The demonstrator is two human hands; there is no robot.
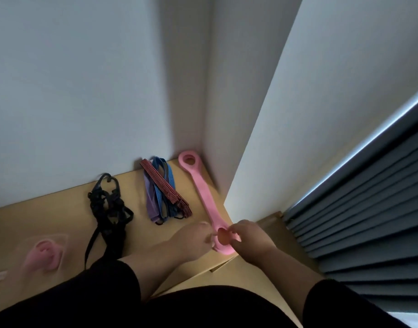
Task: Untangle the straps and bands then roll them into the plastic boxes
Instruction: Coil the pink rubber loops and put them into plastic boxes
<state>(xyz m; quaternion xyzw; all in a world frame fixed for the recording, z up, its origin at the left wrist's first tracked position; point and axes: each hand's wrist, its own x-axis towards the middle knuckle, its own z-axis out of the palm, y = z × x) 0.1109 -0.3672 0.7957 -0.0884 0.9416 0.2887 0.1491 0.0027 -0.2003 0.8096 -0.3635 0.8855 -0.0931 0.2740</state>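
While both my hands, left [193, 235] and right [248, 235], pinch the pink band [204, 192] end, a loose grip lets the roll spring open.

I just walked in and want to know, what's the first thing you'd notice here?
The long pink band stands out most: it stretches across the wooden table from the wall corner to the near edge, where the left hand and right hand pinch its near end. To its left lie a bundle of blue, purple and red striped bands, then a tangle of black straps.
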